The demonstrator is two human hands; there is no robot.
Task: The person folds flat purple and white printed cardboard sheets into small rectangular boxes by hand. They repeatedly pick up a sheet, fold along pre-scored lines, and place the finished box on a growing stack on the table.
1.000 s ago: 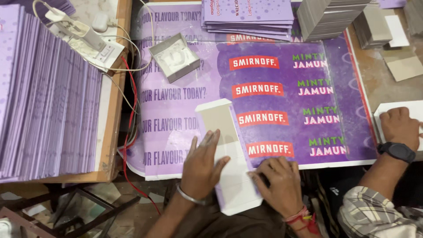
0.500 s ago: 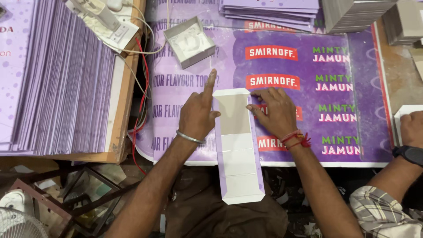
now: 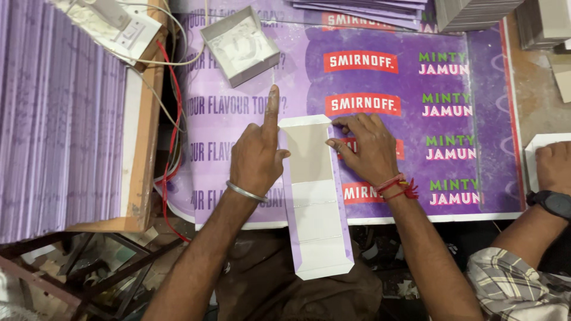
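A long flat card blank (image 3: 315, 202), white with purple edges and a grey-brown panel at its far end, lies lengthwise on a purple printed sheet (image 3: 452, 172) and overhangs the table's near edge. My left hand (image 3: 257, 156) rests at the blank's left edge with the index finger stretched forward and a metal bangle on the wrist. My right hand (image 3: 366, 145) presses its fingertips on the blank's upper right edge; red thread circles that wrist. Neither hand grips anything.
A small open white box (image 3: 239, 44) sits far left on the sheet. Tall stacks of purple sheets (image 3: 59, 113) fill the left, with a white power strip (image 3: 116, 24) and red cable. More stacks lie at the far edge. Another person's hand with a black watch (image 3: 553, 172) works at right.
The view has shifted closer and lower. My left hand has slid a little down the blank's left side, and my right hand has settled at its upper right edge.
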